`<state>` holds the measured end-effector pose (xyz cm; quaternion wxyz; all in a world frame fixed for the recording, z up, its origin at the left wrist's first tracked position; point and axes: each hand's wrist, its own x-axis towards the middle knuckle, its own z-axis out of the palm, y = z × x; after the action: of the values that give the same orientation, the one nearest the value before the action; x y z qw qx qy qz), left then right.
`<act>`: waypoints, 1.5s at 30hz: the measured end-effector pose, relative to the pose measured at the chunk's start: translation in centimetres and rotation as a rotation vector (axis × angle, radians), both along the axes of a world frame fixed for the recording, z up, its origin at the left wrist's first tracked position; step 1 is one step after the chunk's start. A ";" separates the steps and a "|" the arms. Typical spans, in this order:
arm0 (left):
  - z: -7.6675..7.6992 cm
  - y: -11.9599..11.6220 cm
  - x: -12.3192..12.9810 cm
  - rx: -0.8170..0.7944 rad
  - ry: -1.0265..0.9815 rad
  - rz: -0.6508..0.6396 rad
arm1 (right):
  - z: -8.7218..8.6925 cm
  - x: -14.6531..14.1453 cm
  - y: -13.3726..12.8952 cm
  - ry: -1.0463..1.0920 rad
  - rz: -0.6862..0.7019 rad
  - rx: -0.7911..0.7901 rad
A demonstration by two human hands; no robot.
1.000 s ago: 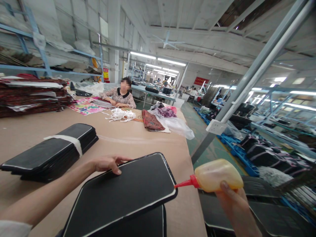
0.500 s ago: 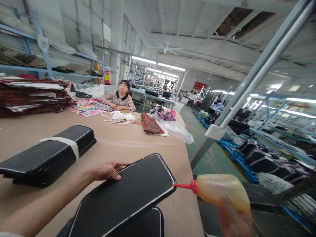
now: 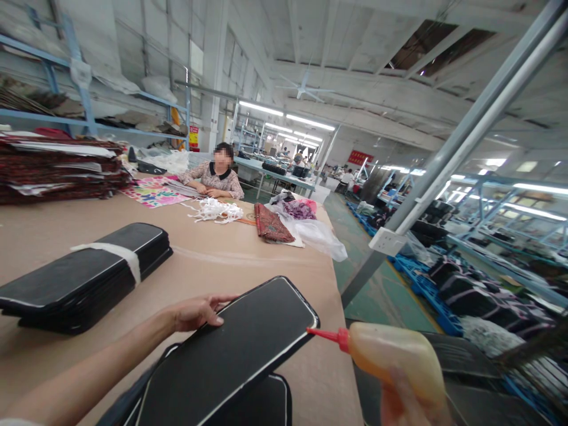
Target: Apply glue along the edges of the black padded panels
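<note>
A black rounded panel [image 3: 239, 343] with a pale line along its border is tilted up over the table. My left hand [image 3: 199, 313] grips its far left edge, thumb on top and fingers beneath. My right hand [image 3: 403, 396] is wrapped round a squeeze bottle [image 3: 394, 361] of amber liquid, held on its side. The bottle's red nozzle [image 3: 322, 334] touches the panel's edge near the right corner. Below lies another black panel [image 3: 266, 402], partly covered by the held one.
A stack of black panels tied with a white band [image 3: 89, 272] lies at left. Farther back are white cords [image 3: 217, 210], a patterned red cloth piece [image 3: 273, 223] and a seated person [image 3: 217, 174]. A slanted metal post [image 3: 426, 183] stands beyond the table's right edge.
The nozzle tip has slid a little along the panel's edge, just past the right corner and towards me. The bottle has dropped slightly, and the panel has shifted a little to the right.
</note>
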<state>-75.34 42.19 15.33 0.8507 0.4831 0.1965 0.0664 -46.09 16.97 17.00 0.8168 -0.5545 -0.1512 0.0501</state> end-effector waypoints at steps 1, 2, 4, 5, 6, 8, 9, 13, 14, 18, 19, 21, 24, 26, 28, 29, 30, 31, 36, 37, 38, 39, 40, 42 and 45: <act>0.0 0.0 0.1 -0.001 -0.002 0.004 | -0.1 -0.1 0.0 -0.013 -0.006 -0.010; 0.0 -0.1 0.1 -0.002 -0.003 0.009 | -0.2 -0.2 0.1 -0.022 -0.013 -0.020; 0.1 -0.2 0.3 -0.007 0.005 0.020 | -0.5 -0.2 0.0 -0.030 -0.024 -0.035; 0.1 -0.2 0.4 -0.012 0.013 0.025 | -0.6 -0.2 0.0 -0.024 -0.024 -0.040; 0.2 -0.3 0.4 -0.017 0.018 0.028 | -0.7 -0.2 0.0 -0.015 -0.022 -0.045; 0.3 -0.4 0.5 -0.029 0.017 0.031 | -1.0 -0.1 0.0 0.008 -0.014 -0.056; 0.3 -0.5 0.6 -0.033 0.011 0.033 | -1.1 0.0 0.0 0.021 -0.016 -0.059; 0.3 -0.5 0.8 -0.041 -0.005 0.029 | -1.2 0.0 0.3 0.100 -0.026 -0.021; 0.3 -0.5 0.8 -0.042 -0.002 0.028 | -1.1 -0.1 0.5 0.135 -0.022 0.005; 0.1 -0.5 1.0 -0.041 0.017 0.043 | -0.7 -1.0 1.0 0.163 0.031 0.088; 0.0 -0.5 1.0 -0.042 0.017 0.045 | -0.6 -1.2 1.0 0.144 0.052 0.094; 0.0 -0.5 1.1 -0.048 0.017 0.041 | -0.7 -1.4 1.1 0.120 0.075 0.103; -0.1 -0.4 1.3 -0.057 0.016 0.036 | -1.0 -1.5 1.2 0.162 0.057 0.090; -0.2 -0.4 1.4 -0.057 0.013 0.038 | -1.2 -1.5 1.2 0.191 0.041 0.075; -0.2 -0.4 1.6 -0.053 0.010 0.042 | -1.2 -1.6 1.2 0.194 0.033 0.069; -0.2 -0.4 1.6 -0.051 0.011 0.044 | -1.2 -1.6 1.3 0.195 0.031 0.071; -0.2 -0.4 1.7 -0.051 0.013 0.045 | -1.2 -1.7 1.3 0.196 0.035 0.077; -0.2 -0.4 1.7 -0.052 0.014 0.044 | -1.2 -1.8 1.3 0.193 0.036 0.080; -0.4 -0.3 2.0 -0.060 0.012 0.058 | -2.3 -1.7 1.3 0.088 0.003 0.012; -0.4 -0.3 2.1 -0.062 0.013 0.063 | -2.6 -1.6 1.2 0.047 0.003 -0.005; -0.4 -0.3 2.1 -0.065 0.016 0.065 | -2.9 -1.3 1.2 0.005 0.024 -0.021; -0.5 -0.2 2.2 -0.066 0.023 0.066 | -3.1 -1.0 1.1 -0.034 0.040 -0.035; -0.4 -0.2 2.3 -0.066 0.031 0.067 | -3.4 -0.7 1.0 -0.057 0.059 -0.052; -0.3 -0.2 2.4 -0.065 0.049 0.067 | -3.7 -0.3 0.9 -0.031 0.077 -0.083; -0.1 -0.2 2.6 -0.072 0.072 0.071 | -3.9 -0.5 0.9 0.022 0.030 -0.111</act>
<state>-72.71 42.01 15.22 0.8570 0.4469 0.2463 0.0722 -46.57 17.91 13.05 0.7856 -0.5960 -0.1474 0.0765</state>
